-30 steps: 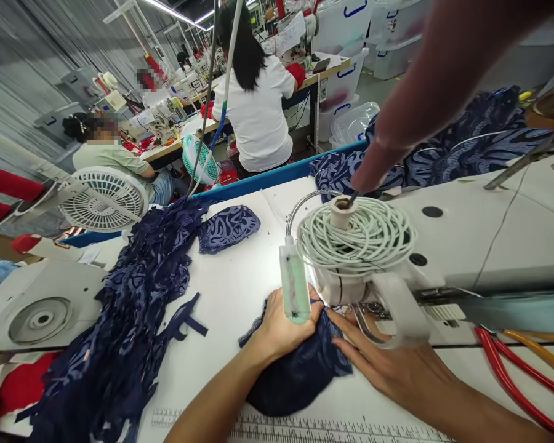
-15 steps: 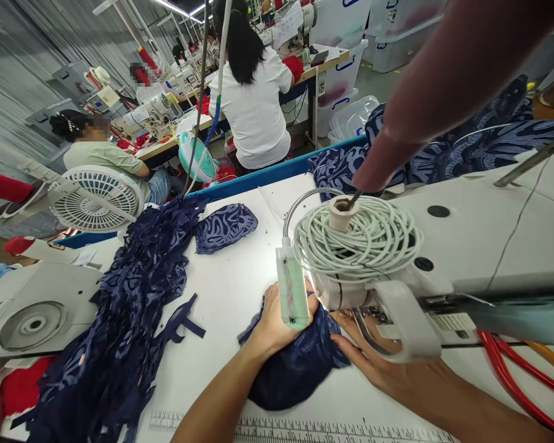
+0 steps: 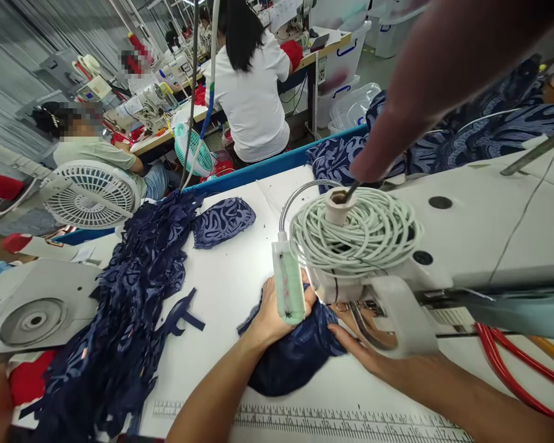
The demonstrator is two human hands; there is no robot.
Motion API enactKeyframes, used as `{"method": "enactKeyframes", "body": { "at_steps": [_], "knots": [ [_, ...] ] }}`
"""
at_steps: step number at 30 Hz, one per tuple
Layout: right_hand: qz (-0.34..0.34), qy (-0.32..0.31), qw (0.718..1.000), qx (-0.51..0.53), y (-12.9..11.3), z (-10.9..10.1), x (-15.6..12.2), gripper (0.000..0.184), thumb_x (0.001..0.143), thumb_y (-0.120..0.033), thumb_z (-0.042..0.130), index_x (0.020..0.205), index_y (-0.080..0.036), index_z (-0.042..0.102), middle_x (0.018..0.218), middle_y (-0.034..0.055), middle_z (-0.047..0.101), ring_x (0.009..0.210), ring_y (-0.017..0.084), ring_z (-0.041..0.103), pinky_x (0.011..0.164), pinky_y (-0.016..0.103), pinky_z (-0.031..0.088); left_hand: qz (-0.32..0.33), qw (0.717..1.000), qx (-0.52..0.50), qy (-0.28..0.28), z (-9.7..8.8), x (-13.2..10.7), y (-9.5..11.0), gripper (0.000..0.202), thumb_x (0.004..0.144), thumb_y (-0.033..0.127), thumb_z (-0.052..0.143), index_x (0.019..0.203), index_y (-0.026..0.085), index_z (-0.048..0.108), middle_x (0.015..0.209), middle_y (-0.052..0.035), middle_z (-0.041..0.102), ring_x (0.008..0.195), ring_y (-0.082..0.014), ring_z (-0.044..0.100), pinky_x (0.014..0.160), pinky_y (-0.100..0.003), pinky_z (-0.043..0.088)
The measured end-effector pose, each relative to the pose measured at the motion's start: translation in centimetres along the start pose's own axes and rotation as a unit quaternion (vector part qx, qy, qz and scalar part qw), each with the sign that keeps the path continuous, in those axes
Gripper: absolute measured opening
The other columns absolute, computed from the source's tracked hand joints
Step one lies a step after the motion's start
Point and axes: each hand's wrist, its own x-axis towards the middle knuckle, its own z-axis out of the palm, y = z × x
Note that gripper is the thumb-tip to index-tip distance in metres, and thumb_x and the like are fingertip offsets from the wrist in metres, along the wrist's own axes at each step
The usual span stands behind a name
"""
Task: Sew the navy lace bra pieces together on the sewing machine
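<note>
A navy lace-patterned fabric piece (image 3: 289, 363) lies bunched on the white table below the sewing machine head (image 3: 373, 280). My left hand (image 3: 268, 314) presses and grips its left upper part, with the fingertips partly hidden behind a small pale-green lamp (image 3: 290, 286). At the fabric's right edge is my right hand (image 3: 367, 354), its thumb against the cloth and its fingers partly covered by the machine's white guard (image 3: 404, 320). The needle area is hidden from view. A coil of pale-green cord (image 3: 373, 231) rests around a spool post on the machine.
A long heap of navy fabric pieces (image 3: 133, 295) covers the left side, near a lace piece (image 3: 224, 221). A printed ruler (image 3: 314, 421) runs along the front. Red tubes (image 3: 503, 363) lie at right. A white fan (image 3: 92, 194) and co-workers are beyond the blue edge (image 3: 277, 163).
The camera view has shifted slightly. The navy fabric has slid a little away from the ruler, and both hands stay on it.
</note>
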Motion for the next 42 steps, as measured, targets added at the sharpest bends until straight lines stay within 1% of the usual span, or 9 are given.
{"method": "enactKeyframes", "body": {
  "at_steps": [4, 7, 13, 18, 22, 25, 30, 38, 42],
  "knots": [
    [-0.082, 0.003, 0.991, -0.101, -0.2, -0.7, 1.2, 0.046, 0.076, 0.001, 0.058, 0.107, -0.03, 0.074, 0.123, 0.0052, 0.073, 0.088, 0.028, 0.07, 0.073, 0.044, 0.051, 0.027, 0.999, 0.031, 0.002, -0.1, 0.1, -0.1, 0.013, 0.082, 0.029, 0.062, 0.072, 0.021, 0.06, 0.074, -0.0022, 0.064, 0.078, -0.0207, 0.062, 0.088, -0.035, 0.054],
    [-0.082, -0.004, 0.989, -0.126, -0.3, -0.8, 1.6, 0.04, 0.077, -0.002, 0.061, 0.105, -0.028, 0.074, 0.123, 0.0058, 0.073, 0.084, 0.027, 0.069, 0.062, 0.04, 0.046, 0.04, 0.998, 0.044, 0.008, 0.0, 0.2, -0.3, 0.011, 0.083, 0.029, 0.061, 0.077, 0.021, 0.062, 0.078, -0.0027, 0.066, 0.08, -0.0212, 0.063, 0.092, -0.036, 0.054],
    [-0.019, -0.021, 0.997, -0.074, -0.5, -0.7, 2.3, 0.036, 0.093, -0.013, 0.05, 0.123, -0.019, 0.068, 0.101, 0.0148, 0.076, 0.09, 0.029, 0.069, 0.085, 0.051, 0.051, 0.055, 0.997, 0.049, 0.023, 0.6, 0.5, -1.4, 0.016, 0.086, 0.032, 0.062, 0.076, 0.02, 0.063, 0.076, -0.0017, 0.067, 0.078, -0.02, 0.064, 0.091, -0.035, 0.055],
    [-0.011, -0.01, 0.997, -0.08, -0.8, -1.7, 3.5, 0.034, 0.098, -0.023, 0.049, 0.125, -0.013, 0.067, 0.102, 0.0187, 0.074, 0.093, 0.032, 0.067, 0.075, 0.045, 0.052, 0.06, 0.997, 0.039, 0.029, 0.9, 0.7, -2.4, 0.012, 0.083, 0.03, 0.065, 0.076, 0.021, 0.062, 0.075, 0.0, 0.066, 0.077, -0.0182, 0.065, 0.091, -0.032, 0.054],
    [-0.02, 0.003, 0.998, -0.054, -0.4, -2.2, 3.6, 0.025, 0.094, -0.016, 0.054, 0.112, -0.016, 0.071, 0.092, 0.0136, 0.073, 0.088, 0.028, 0.066, 0.076, 0.042, 0.049, 0.058, 0.997, 0.029, 0.033, 0.9, 0.7, -2.6, 0.013, 0.083, 0.03, 0.065, 0.075, 0.021, 0.061, 0.074, 0.0004, 0.066, 0.076, -0.0176, 0.064, 0.088, -0.031, 0.055],
    [0.007, 0.058, 0.998, -0.001, 0.6, -2.1, 3.0, 0.022, 0.092, -0.01, 0.052, 0.098, -0.019, 0.071, 0.079, 0.0066, 0.07, 0.074, 0.021, 0.063, 0.066, 0.033, 0.045, 0.055, 0.998, 0.023, 0.033, 1.0, 0.7, -2.8, 0.014, 0.083, 0.031, 0.067, 0.076, 0.021, 0.061, 0.073, 0.0008, 0.065, 0.075, -0.0175, 0.064, 0.085, -0.031, 0.056],
    [0.08, 0.106, 0.991, 0.014, 2.2, -1.2, 2.5, 0.037, 0.088, -0.009, 0.038, 0.108, -0.02, 0.067, 0.053, -0.0026, 0.053, 0.044, 0.015, 0.044, 0.049, 0.03, 0.031, 0.039, 0.999, 0.001, 0.037, 1.4, 0.7, -3.5, 0.014, 0.082, 0.032, 0.071, 0.083, 0.02, 0.063, 0.079, -0.0004, 0.068, 0.083, -0.0193, 0.067, 0.088, -0.033, 0.056],
    [0.069, 0.124, 0.99, 0.019, 1.8, -2.1, 3.5, 0.031, 0.088, -0.007, 0.039, 0.102, -0.02, 0.064, 0.051, -0.0048, 0.05, 0.045, 0.015, 0.046, 0.052, 0.031, 0.031, 0.042, 0.998, 0.015, 0.034, 1.6, 1.3, -3.6, 0.013, 0.079, 0.029, 0.073, 0.079, 0.021, 0.062, 0.08, -0.0008, 0.069, 0.089, -0.0216, 0.067, 0.091, -0.033, 0.055],
    [0.055, 0.141, 0.988, 0.012, 1.7, -2.8, 4.0, 0.026, 0.091, -0.005, 0.041, 0.101, -0.017, 0.062, 0.058, -0.0039, 0.058, 0.048, 0.014, 0.051, 0.056, 0.031, 0.035, 0.037, 0.998, 0.039, 0.024, 1.6, 1.0, -3.2, 0.012, 0.079, 0.03, 0.071, 0.077, 0.022, 0.062, 0.079, 0.0004, 0.069, 0.088, -0.0209, 0.067, 0.089, -0.032, 0.055]
  ]
}}
